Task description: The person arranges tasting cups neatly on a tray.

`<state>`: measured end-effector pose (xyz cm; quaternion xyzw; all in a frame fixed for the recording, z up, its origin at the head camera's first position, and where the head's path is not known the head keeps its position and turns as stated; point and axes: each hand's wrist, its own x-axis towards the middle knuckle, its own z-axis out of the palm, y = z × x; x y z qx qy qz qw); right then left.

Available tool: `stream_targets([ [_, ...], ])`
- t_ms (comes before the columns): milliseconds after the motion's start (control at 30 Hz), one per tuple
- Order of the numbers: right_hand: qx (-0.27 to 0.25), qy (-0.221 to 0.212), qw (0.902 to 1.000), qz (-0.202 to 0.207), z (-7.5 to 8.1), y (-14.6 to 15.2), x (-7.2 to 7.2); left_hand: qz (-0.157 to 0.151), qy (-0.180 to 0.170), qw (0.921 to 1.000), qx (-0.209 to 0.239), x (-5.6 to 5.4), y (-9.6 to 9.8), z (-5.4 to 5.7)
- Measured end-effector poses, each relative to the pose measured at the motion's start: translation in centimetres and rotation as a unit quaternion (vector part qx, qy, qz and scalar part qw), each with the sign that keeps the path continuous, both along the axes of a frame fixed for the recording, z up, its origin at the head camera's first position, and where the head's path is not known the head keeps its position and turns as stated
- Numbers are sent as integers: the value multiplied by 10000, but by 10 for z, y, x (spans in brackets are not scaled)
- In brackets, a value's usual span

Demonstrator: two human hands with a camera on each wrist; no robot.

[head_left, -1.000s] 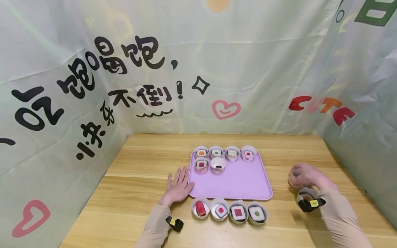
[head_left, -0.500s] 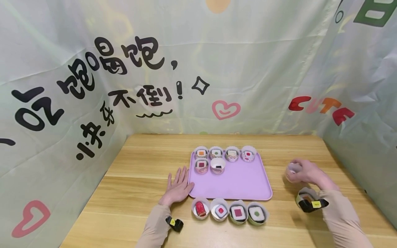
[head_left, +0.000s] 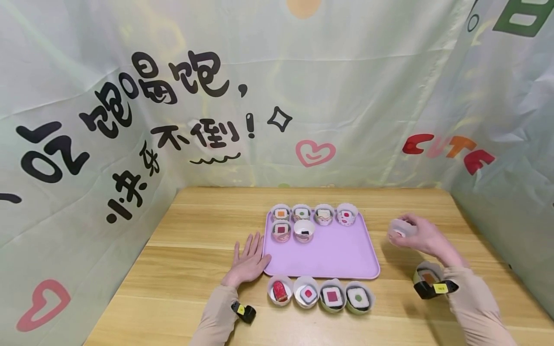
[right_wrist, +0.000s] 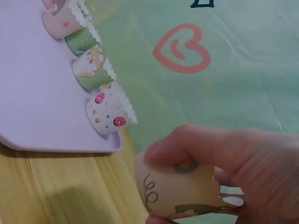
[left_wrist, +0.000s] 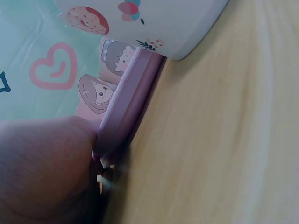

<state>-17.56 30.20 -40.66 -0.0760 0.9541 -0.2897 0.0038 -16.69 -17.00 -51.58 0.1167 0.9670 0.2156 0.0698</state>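
Observation:
Between the thumb and fingers of my right hand is a small paper baking cup, held above the table right of the tray. Something white with a pinkish-red mark shows inside it. In the right wrist view this cup is peach-coloured with a curly line printed on it. My left hand lies with fingers spread at the left edge of the lilac tray, its thumb touching the rim. On the tray, several cups with toy sushi pieces fill the back row, and two more cups stand in front at the left.
Along the tray's front edge, several cups stand in a row on the wooden table, holding sushi pieces, one of them red. Another cup stands beneath my right wrist. A printed cloth surrounds the table's back and sides.
My right hand has lifted the paper cup and moved it leftward and away from me, towards the tray. My left hand and the other cups have stayed in place.

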Motion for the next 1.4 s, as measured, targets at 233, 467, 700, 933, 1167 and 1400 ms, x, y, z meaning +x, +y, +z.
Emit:
stream_targets([
  [233,-632,148,9978,-102,-3,-10,0,2,-29,10000,-63,0,0,1],
  [467,-1105,137,9936,-196,-3,-20,-1,-13,25,10000,-27,0,0,0],
  [700,-1589,438,9861,-216,-8,-32,-1,-8,18,10000,-41,0,0,0],
  [933,-1725,861,9812,-57,-14,-47,-4,-7,25,10000,-36,0,0,-1],
  [1167,-1425,1006,9847,44,-21,-66,-7,-18,-41,10000,5,3,2,6],
  [1400,-1109,1083,9875,273,-27,-80,-12,-16,-2,10000,-87,1,0,1],
])
